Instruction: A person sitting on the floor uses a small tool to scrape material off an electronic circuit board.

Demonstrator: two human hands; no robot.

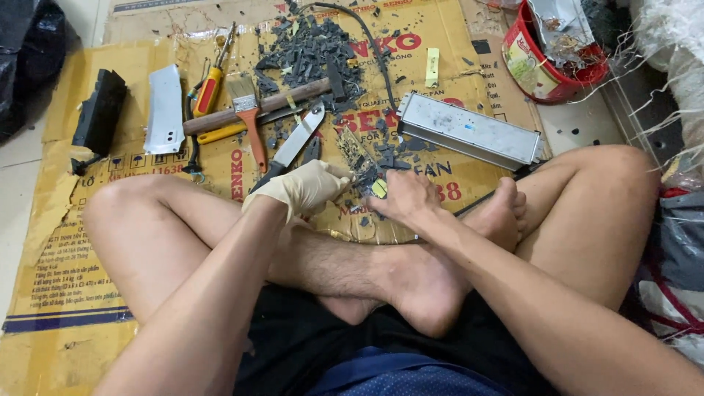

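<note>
Seated cross-legged on flattened cardboard spread over the floor. Left hand, in a pale glove, closed around the dark handle of a knife, blade lying flat and pointing toward the cardboard's far edge. Right hand, bare, fingers pinched together on the near end of a circuit board (narrow, crusted with dark potting), which rests near the middle of the cardboard, just in front of the crossed feet. Beyond the board, a heap of dark chips toward the far edge, with a wooden handle lying across its near side. Just right of the board, a long grey metal case. Toward the far left: a paintbrush, a yellow-and-red screwdriver, a bent metal plate, a black block. Off the far right corner, a red tub of scraps.
</note>
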